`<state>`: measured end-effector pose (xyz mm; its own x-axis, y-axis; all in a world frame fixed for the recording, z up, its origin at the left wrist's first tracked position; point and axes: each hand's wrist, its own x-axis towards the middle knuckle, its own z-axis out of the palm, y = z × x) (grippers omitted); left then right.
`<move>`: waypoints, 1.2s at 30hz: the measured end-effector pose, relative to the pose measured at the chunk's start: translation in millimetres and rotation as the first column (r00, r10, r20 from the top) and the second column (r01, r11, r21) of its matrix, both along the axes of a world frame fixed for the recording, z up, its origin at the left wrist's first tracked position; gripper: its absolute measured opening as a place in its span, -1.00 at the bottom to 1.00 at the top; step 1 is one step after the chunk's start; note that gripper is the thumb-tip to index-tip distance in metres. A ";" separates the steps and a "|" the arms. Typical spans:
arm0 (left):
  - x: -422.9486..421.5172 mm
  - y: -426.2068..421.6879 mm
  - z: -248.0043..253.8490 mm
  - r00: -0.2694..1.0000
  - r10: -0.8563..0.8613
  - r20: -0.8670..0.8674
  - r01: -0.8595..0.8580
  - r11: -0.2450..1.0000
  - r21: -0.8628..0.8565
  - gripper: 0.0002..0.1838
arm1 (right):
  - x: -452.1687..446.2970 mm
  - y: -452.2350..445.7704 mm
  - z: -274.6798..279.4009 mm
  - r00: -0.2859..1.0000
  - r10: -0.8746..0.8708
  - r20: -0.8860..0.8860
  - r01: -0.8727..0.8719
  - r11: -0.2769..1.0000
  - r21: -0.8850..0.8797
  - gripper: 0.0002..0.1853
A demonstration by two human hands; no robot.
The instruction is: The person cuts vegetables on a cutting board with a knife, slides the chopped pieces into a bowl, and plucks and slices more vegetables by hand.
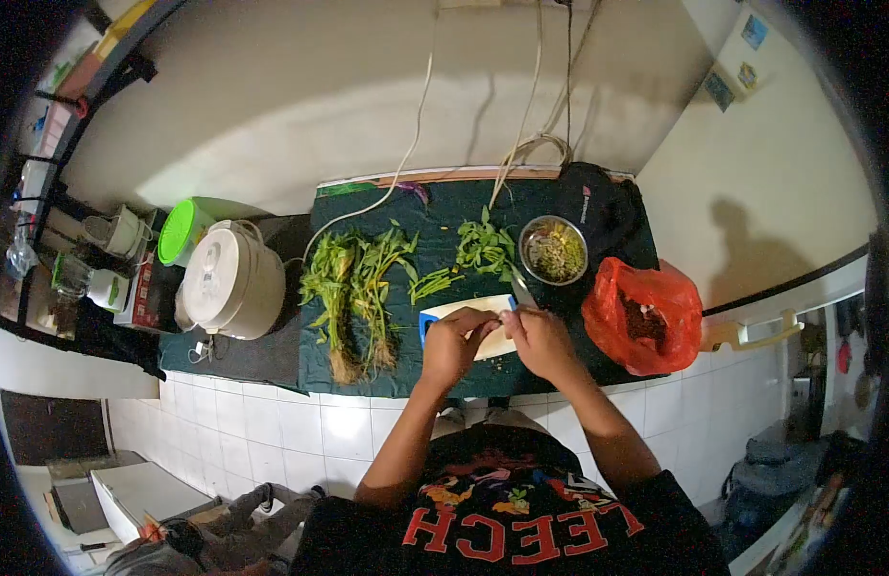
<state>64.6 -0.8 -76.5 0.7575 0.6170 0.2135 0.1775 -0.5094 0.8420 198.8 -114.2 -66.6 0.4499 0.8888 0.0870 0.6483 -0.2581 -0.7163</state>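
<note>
My right hand grips a knife, its blade pointing away from me, over a white cutting board with blue ends. Close beside it my left hand is closed in a pinch, its fingertips near the right thumb; whatever they hold is too small to make out. Cut green stems and a pile of leaves lie beyond the board. To the left are bunches of leafy greens with roots. A metal bowl of chopped vegetables stands behind my right hand.
A red plastic bag with dark contents sits at the right table edge, near a black bag. On the left stand a white rice cooker and a green-lidded container. Another person is at lower left.
</note>
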 end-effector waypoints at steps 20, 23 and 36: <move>32.7 -5.4 -186.3 0.950 0.215 -0.228 -0.155 0.955 0.254 -0.86 | 14.1 -75.6 -149.0 0.961 -0.175 0.214 0.267 0.782 -0.563 -0.45; 31.3 -3.9 -197.9 0.958 0.202 -0.201 -0.127 0.934 0.335 -0.86 | -2.7 -81.4 -120.4 0.932 -0.201 0.301 0.322 0.839 -0.438 -0.62; 12.7 21.8 -207.3 0.960 -0.062 -0.272 0.155 0.930 0.333 -0.81 | -72.3 -63.1 -128.8 0.962 -0.271 -0.027 0.219 0.830 -0.513 -0.63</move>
<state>77.3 21.0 -283.8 0.8724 0.4495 0.1921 0.2872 -0.7893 0.5427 126.5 -177.3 -195.4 0.6418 0.6583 -0.3934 0.4520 -0.7392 -0.4993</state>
